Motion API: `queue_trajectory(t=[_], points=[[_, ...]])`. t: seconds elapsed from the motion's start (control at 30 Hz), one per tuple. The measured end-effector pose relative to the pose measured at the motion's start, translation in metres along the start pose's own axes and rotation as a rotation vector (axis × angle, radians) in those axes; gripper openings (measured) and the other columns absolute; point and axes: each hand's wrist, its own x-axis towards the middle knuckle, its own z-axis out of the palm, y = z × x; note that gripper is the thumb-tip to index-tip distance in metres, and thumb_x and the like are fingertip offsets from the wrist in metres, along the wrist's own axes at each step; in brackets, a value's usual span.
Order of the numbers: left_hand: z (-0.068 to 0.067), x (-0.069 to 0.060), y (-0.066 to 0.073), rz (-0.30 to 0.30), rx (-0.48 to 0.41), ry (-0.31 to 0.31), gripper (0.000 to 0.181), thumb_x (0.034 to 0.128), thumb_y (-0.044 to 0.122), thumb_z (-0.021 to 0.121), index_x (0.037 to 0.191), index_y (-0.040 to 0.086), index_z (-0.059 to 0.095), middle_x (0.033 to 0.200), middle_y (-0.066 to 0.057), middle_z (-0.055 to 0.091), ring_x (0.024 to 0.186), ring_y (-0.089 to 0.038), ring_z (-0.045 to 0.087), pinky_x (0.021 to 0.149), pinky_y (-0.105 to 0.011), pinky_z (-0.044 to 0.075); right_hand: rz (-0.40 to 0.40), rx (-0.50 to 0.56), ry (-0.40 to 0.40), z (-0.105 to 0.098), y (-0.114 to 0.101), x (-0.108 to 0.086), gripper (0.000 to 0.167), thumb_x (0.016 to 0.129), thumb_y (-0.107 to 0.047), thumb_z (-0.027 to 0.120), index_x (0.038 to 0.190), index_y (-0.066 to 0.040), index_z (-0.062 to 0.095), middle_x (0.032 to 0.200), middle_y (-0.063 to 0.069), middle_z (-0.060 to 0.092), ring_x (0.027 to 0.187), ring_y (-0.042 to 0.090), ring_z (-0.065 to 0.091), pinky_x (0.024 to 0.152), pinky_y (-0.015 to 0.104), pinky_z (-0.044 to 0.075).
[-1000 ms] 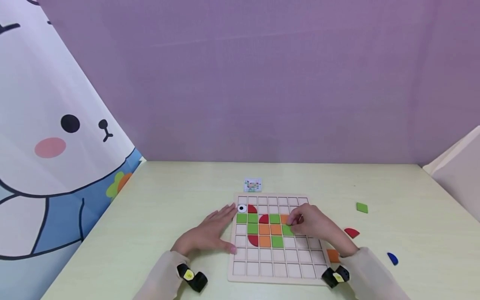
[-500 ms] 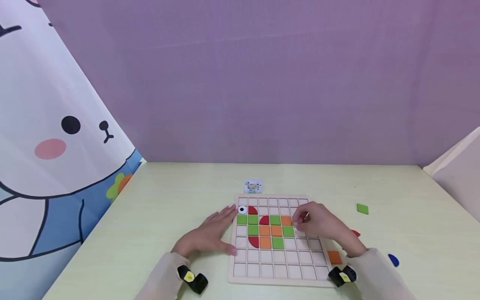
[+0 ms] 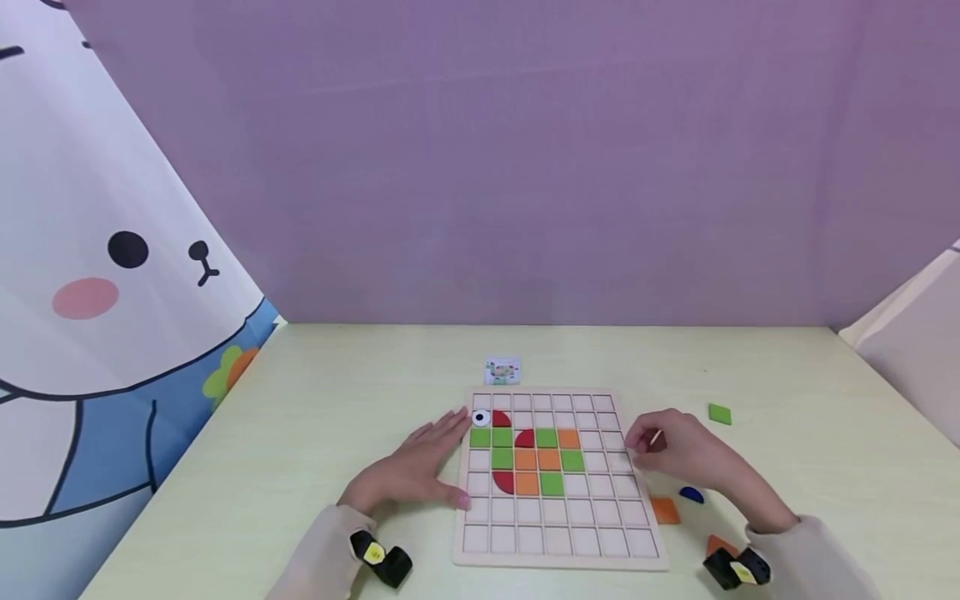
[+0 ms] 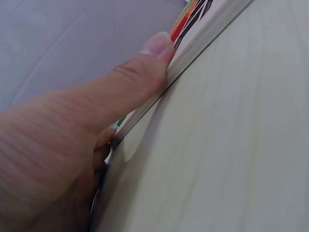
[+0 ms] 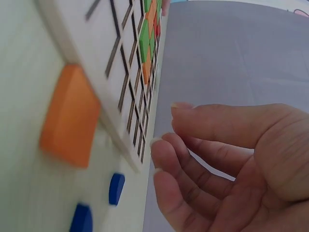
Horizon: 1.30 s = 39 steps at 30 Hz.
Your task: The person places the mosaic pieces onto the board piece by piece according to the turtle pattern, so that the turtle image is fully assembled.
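Note:
A pale grid board (image 3: 555, 537) lies on the table. Set in its cells are a round eye piece (image 3: 480, 418), green squares (image 3: 572, 461), orange squares (image 3: 568, 438) and red quarter-round pieces (image 3: 502, 482). My left hand (image 3: 408, 473) rests against the board's left edge, thumb and fingers stretched out; in the left wrist view the thumb (image 4: 140, 75) touches the rim. My right hand (image 3: 678, 446) hovers at the board's right edge. Its fingers are loosely bent, and the right wrist view shows nothing between thumb and fingertips.
Right of the board lie a green diamond piece (image 3: 719, 414), a blue half-round piece (image 3: 692, 495), an orange piece (image 3: 665, 510) and another orange piece (image 3: 720, 546) partly behind the right wrist camera. A small picture card (image 3: 502, 371) lies beyond the board.
My right hand has moved right from the orange and green squares to the board's right edge. A blue half-round piece shows beneath it; the red loose piece is now hidden. My left hand stays put.

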Motion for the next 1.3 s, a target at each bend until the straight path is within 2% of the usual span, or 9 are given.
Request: queue_trajectory(t=[0.13,0.33,0.53,0.87,1.17,1.3], points=[[0.0,0.001,0.0,0.003,-0.002,0.0,0.109,0.073,0.058,0.072,0.154,0.014,0.014,0.162,-0.001,0.006,0.15,-0.024,0.002,0.12,-0.051,0.006,-0.018,-0.009,-0.009,-0.002,0.008,-0.008,0.012,0.077,-0.002,0.072,0.085,-0.008,0.065,0.077,-0.001,0.06,0.067,0.01,0.053,0.057,0.02,0.045],[0.001,0.002,-0.002,0.016,0.01,-0.005,0.11,0.0733,0.06,0.071,0.154,0.013,0.012,0.162,-0.002,0.006,0.15,-0.024,0.002,0.12,-0.05,0.006,0.016,0.006,-0.04,-0.003,0.019,-0.018,0.02,0.073,-0.007,0.078,0.088,-0.008,0.064,0.079,0.0,0.058,0.068,0.011,0.052,0.056,0.021,0.043],[0.001,0.003,-0.003,0.017,0.014,-0.007,0.111,0.0733,0.061,0.07,0.154,0.013,0.011,0.162,-0.003,0.006,0.15,-0.024,0.002,0.12,-0.051,0.006,0.031,0.039,-0.081,0.0,0.027,-0.024,0.029,0.067,-0.004,0.081,0.09,-0.008,0.064,0.082,0.001,0.057,0.072,0.011,0.051,0.061,0.02,0.044],[0.001,0.002,-0.003,0.016,0.003,-0.005,0.11,0.0733,0.06,0.071,0.154,0.013,0.012,0.162,-0.004,0.006,0.15,-0.025,0.002,0.12,-0.052,0.007,-0.011,0.099,-0.105,0.005,0.033,-0.029,0.029,0.065,-0.001,0.078,0.09,-0.006,0.064,0.081,0.003,0.057,0.066,0.004,0.048,0.058,0.019,0.043],[0.0,0.001,-0.002,0.007,-0.01,-0.005,0.11,0.073,0.06,0.071,0.154,0.014,0.013,0.162,-0.003,0.006,0.15,-0.025,0.002,0.12,-0.051,0.006,-0.029,0.131,-0.174,0.002,0.035,-0.033,0.025,0.068,-0.001,0.077,0.088,-0.005,0.063,0.076,0.002,0.054,0.065,0.004,0.046,0.056,0.018,0.04],[0.0,0.0,0.0,0.006,-0.009,-0.004,0.11,0.0729,0.06,0.071,0.154,0.014,0.013,0.162,-0.003,0.006,0.149,-0.025,0.002,0.12,-0.052,0.006,-0.001,0.135,-0.183,0.003,0.035,-0.035,0.023,0.068,0.0,0.075,0.086,-0.006,0.061,0.075,0.002,0.053,0.065,0.007,0.047,0.056,0.019,0.04]])
